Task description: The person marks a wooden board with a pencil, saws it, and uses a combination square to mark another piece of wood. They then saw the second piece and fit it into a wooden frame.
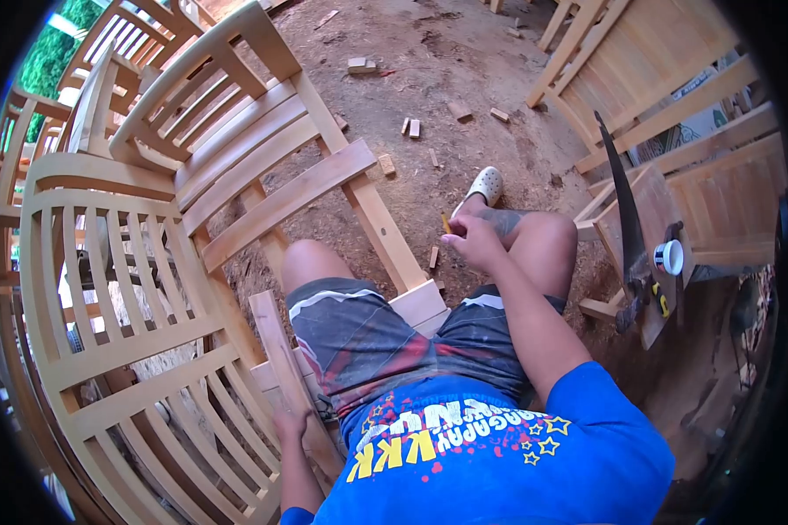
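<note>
My right hand is raised over my right knee, its fingers closed round a short yellow pencil. Low at my left side, my left hand grips a narrow wooden slat that slopes up beside my left thigh; some of its fingers are hidden. I sit on an unfinished wooden bench frame. A loose-looking wider slat lies across its rails, beyond my left knee, with several seat slats behind it.
To my left stands the bench's slatted back. At right, a small wooden stand bears a handsaw, a white tape roll and a yellow-and-black tool. Wood offcuts lie on the dirt floor. More wooden furniture surrounds me.
</note>
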Available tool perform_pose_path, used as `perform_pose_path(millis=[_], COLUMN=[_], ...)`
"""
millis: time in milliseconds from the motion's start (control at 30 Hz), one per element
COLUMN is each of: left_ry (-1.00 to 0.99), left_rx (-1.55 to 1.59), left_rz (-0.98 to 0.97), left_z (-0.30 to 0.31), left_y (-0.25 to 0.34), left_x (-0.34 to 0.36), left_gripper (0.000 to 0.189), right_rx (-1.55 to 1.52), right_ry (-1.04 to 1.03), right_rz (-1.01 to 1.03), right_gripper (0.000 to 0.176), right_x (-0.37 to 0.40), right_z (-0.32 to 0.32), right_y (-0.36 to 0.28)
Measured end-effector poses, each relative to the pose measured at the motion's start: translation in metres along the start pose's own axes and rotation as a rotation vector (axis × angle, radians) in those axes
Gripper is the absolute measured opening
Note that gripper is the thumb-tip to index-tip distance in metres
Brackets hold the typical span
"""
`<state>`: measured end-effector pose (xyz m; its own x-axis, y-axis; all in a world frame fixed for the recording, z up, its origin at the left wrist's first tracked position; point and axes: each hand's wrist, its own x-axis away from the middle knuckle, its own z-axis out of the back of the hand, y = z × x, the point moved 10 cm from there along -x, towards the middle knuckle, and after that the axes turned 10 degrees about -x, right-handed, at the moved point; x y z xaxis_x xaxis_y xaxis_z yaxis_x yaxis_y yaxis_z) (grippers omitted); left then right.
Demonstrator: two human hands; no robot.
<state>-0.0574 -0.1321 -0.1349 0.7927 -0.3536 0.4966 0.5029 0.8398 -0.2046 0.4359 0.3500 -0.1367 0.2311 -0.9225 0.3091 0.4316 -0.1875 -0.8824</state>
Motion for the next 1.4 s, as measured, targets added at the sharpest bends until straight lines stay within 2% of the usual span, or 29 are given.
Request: perform_pose_path(millis=[67, 100, 133, 167, 233, 333, 400, 467, 500, 567, 600, 633, 700, 733, 767, 833, 867, 900, 933, 967, 1000, 1033, 1067, 1100, 1167, 1267, 1300, 1333, 1400], left_ry=[0.127, 0.265, 0.249, 0.292, 0.016, -0.311, -0.359, -0.307, -0.476, -0.406, -0.350, -0.350, -0.071, 0.016, 0.058, 0.109, 0.091, 0.120, 0.133, 0.049, -0.038, -0.117, -0.195, -0.182, -0.160, -0.046, -0.064, -0.083, -0.094], left_rx=[0.182, 0.330, 0.478, 0.521, 0.894, 0.955, 0.943, 0.970, 1.094, 1.050, 1.033, 1.115, 0.971, 0.949, 0.926, 0.792, 0.713, 0.567, 0.418, 0.398, 0.378, 0.393, 0.409, 0.381, 0.329, 0.138, 0.134, 0.129, 0.109], left_rz=[-0.136, -0.277, -0.319, -0.445, -0.594, -0.773, -0.862, -0.967, -0.920, -0.965, -0.963, -0.955, -0.967, -0.885, -0.783, -0.577, -0.475, -0.414, -0.361, -0.341, -0.330, -0.259, -0.194, -0.159, -0.095, -0.180, -0.183, -0.186, -0.200], left_z=[0.047, 0.070, 0.103, 0.115, 0.153, 0.157, 0.140, 0.118, 0.121, 0.131, 0.139, 0.156, 0.203, 0.222, 0.226, 0.219, 0.203, 0.182, 0.152, 0.117, 0.084, 0.050, 0.022, 0.010, -0.005, 0.008, 0.007, 0.005, 0.005], left_y=[0.045, 0.073, 0.118, 0.149, 0.246, 0.356, 0.399, 0.418, 0.428, 0.441, 0.440, 0.440, 0.413, 0.386, 0.353, 0.279, 0.240, 0.200, 0.165, 0.143, 0.127, 0.113, 0.108, 0.106, 0.104, 0.115, 0.115, 0.116, 0.120], left_x=[-0.004, -0.009, -0.003, -0.013, 0.025, 0.082, 0.097, 0.079, 0.098, 0.109, 0.109, 0.109, 0.079, 0.067, 0.039, 0.004, -0.011, -0.024, -0.033, -0.031, -0.025, -0.016, -0.009, -0.005, 0.002, 0.000, -0.001, -0.002, -0.002], left_gripper=[0.072, 0.062, 0.057, 0.052, 0.045, 0.039, 0.037, 0.032, 0.024, 0.022, 0.021, 0.020, 0.017, 0.021, 0.023, 0.021, 0.021, 0.023, 0.024, 0.024, 0.025, 0.024, 0.022, 0.022, 0.021, 0.025, 0.026, 0.028, 0.028], right_rx=[-0.032, -0.055, -0.076, -0.101, -0.146, -0.258, -0.235, -0.253, -0.222, -0.104, -0.055, -0.031, -0.282, 0.241, 0.010, 0.286, 0.315, 0.141, 0.552, 0.687, 0.670, 0.658, 0.677, 0.700, 0.783, 0.865, 0.859, 0.869, 0.761], right_ry=[-0.021, -0.060, -0.096, -0.132, -0.206, -0.227, -0.184, -0.098, -0.073, -0.061, -0.084, 0.047, 0.209, 0.409, 0.576, 0.719, 0.782, 0.810, 0.783, 0.717, 0.743, 0.763, 0.748, 0.736, 0.762, 0.845, 0.861, 0.892, 0.975], right_rz=[0.010, 0.021, 0.041, 0.055, 0.106, 0.206, 0.366, 0.444, 0.417, 0.372, 0.357, 0.435, 0.094, 0.285, -0.050, -0.082, -0.111, -0.220, -0.363, -0.537, -0.600, -0.648, -0.673, -0.701, -0.755, -0.922, -0.977, -1.000, -0.903], right_gripper=[0.038, 0.038, 0.038, 0.038, 0.038, 0.033, 0.028, 0.027, 0.028, 0.029, 0.030, 0.031, 0.024, 0.023, 0.023, 0.034, 0.040, 0.046, 0.053, 0.059, 0.065, 0.072, 0.074, 0.076, 0.081, 0.086, 0.089, 0.089, 0.087], right_x=[0.016, 0.022, 0.025, 0.032, 0.047, 0.065, 0.075, 0.080, 0.081, 0.083, 0.082, 0.085, 0.089, 0.110, 0.120, 0.154, 0.177, 0.201, 0.233, 0.256, 0.277, 0.293, 0.291, 0.292, 0.295, 0.305, 0.309, 0.314, 0.323], right_z=[-0.012, -0.025, -0.036, -0.050, -0.072, -0.101, -0.097, -0.079, -0.068, -0.037, -0.026, 0.006, 0.076, 0.141, 0.185, 0.278, 0.338, 0.402, 0.424, 0.435, 0.435, 0.446, 0.437, 0.419, 0.401, 0.382, 0.376, 0.380, 0.401], right_y=[-0.012, -0.021, -0.034, -0.045, -0.075, -0.106, -0.130, -0.130, -0.127, -0.120, -0.114, -0.111, -0.055, -0.097, -0.033, 0.044, 0.125, 0.236, 0.240, 0.254, 0.263, 0.303, 0.298, 0.283, 0.266, 0.223, 0.211, 0.221, 0.268])
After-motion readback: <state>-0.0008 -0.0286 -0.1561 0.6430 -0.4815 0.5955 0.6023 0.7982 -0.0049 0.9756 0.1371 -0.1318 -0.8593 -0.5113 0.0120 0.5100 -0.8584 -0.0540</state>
